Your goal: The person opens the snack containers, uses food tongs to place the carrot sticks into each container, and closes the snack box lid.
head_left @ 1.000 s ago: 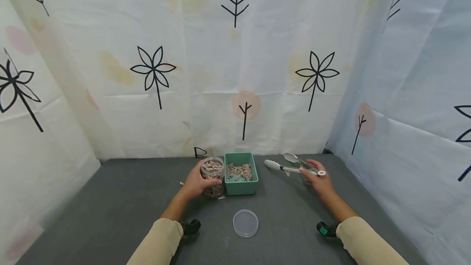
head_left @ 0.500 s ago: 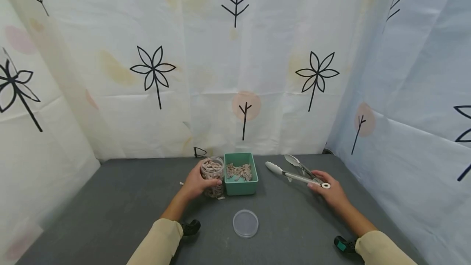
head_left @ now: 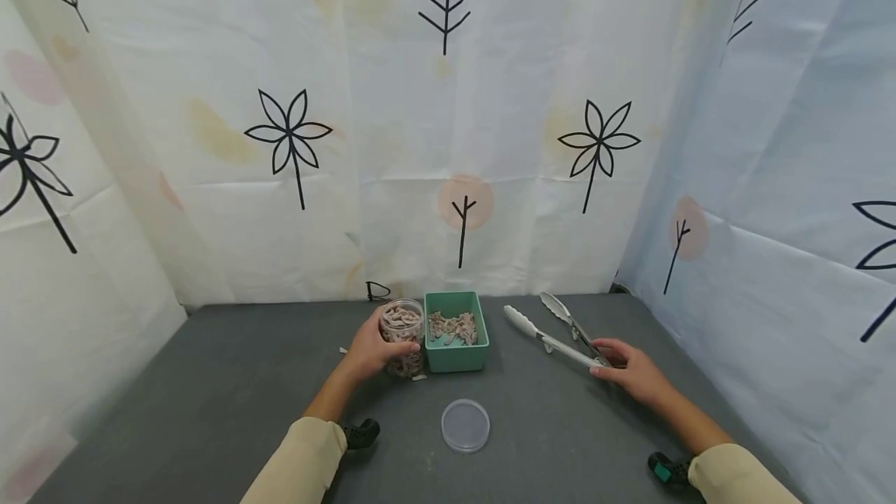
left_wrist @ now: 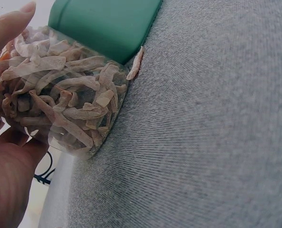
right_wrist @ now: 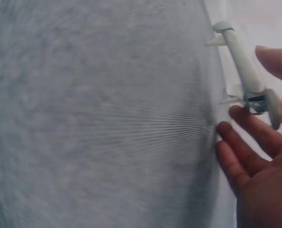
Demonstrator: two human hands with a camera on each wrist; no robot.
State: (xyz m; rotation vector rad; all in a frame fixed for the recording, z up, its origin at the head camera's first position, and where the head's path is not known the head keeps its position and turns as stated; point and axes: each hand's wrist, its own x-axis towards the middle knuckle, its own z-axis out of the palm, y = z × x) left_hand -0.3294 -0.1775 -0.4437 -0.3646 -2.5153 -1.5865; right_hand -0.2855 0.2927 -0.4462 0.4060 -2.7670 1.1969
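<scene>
My left hand [head_left: 374, 344] grips a clear plastic jar [left_wrist: 60, 90] filled with pale brown dried strips. The jar stands upright on the dark table, beside a green rectangular container [head_left: 456, 358] with more strips inside. At the right, metal tongs [head_left: 560, 342] with white scalloped tips lie spread on the table. My right hand [head_left: 637, 372] is at their hinge end, its fingers relaxed and spread around the handle. In the right wrist view the thumb stands apart from the tongs [right_wrist: 245, 66], and the fingertips are close to the hinge end.
A round clear lid [head_left: 465, 426] lies flat on the table in front of the green container. One loose strip [left_wrist: 136, 64] lies at the jar's base. Patterned white curtains [head_left: 392, 232] enclose the table's back and sides.
My right hand has moved right and toward me, lowering the tongs to the table, and its fingers have loosened. The tongs' arms have spread apart. My left hand stays on the jar.
</scene>
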